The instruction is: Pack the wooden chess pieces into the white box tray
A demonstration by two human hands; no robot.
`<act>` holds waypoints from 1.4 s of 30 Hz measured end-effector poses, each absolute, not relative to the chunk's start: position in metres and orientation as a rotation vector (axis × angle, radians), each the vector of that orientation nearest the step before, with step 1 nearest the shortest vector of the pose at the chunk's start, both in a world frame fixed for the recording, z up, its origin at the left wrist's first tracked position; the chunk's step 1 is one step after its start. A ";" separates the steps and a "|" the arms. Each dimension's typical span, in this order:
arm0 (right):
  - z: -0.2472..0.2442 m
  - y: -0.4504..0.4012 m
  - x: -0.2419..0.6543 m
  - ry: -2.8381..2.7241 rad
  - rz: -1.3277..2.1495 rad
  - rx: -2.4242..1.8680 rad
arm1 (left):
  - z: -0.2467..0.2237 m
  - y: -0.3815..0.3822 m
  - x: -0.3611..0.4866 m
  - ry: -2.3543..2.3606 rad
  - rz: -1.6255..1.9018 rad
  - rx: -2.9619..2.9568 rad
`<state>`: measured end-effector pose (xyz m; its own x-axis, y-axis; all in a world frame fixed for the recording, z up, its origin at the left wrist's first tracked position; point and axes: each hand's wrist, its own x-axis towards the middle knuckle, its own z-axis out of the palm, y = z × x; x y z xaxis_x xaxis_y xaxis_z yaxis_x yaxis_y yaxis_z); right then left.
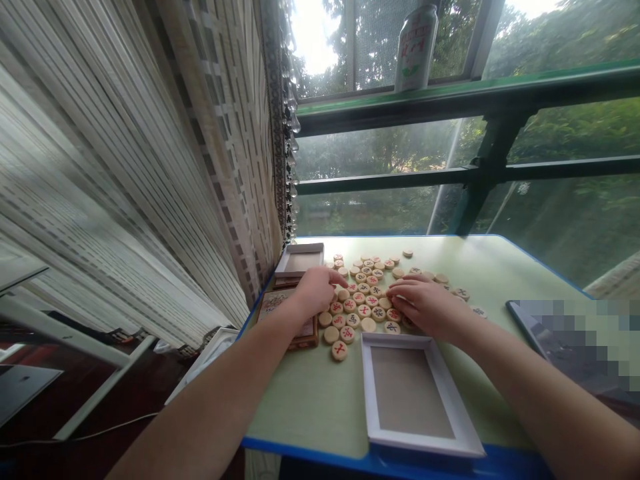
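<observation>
Many round wooden pieces (364, 311), some with red or dark characters and some blank, lie spread over the middle of the pale green table (295, 407). My left hand (320, 288) is at the left edge of the spread, its index finger stretched out over the pieces; what its other fingers touch is hidden. On the right side of the spread, my right hand (420, 303) lies palm down with fingers apart, its fingertips at several pieces. Nearer the front stands an open white box part (370, 400) with a grey inside.
Another white tray (323, 255) sits at the back left, beyond a brown patterned box (273, 303) beside my left forearm. A dark flat device (525, 323), partly pixelated, lies at the right. A can (416, 50) stands on the window ledge. Curtains hang at the left.
</observation>
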<state>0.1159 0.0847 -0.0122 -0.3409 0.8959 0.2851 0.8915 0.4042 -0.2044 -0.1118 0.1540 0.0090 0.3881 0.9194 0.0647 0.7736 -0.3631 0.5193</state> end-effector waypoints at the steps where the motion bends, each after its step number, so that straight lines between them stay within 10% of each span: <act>1: -0.012 0.085 0.118 -2.300 0.006 -1.570 | 0.011 0.155 -0.113 1.460 0.515 2.215; 13: 0.037 0.069 0.145 -1.380 0.608 -1.602 | 0.018 0.137 -0.106 1.436 0.362 2.421; 23: 0.035 0.066 0.157 -1.840 0.371 -2.282 | 0.006 0.135 -0.096 1.086 0.586 2.697; 42: 0.018 0.069 0.146 -2.196 0.384 -2.165 | 0.005 0.127 -0.091 0.936 0.779 2.729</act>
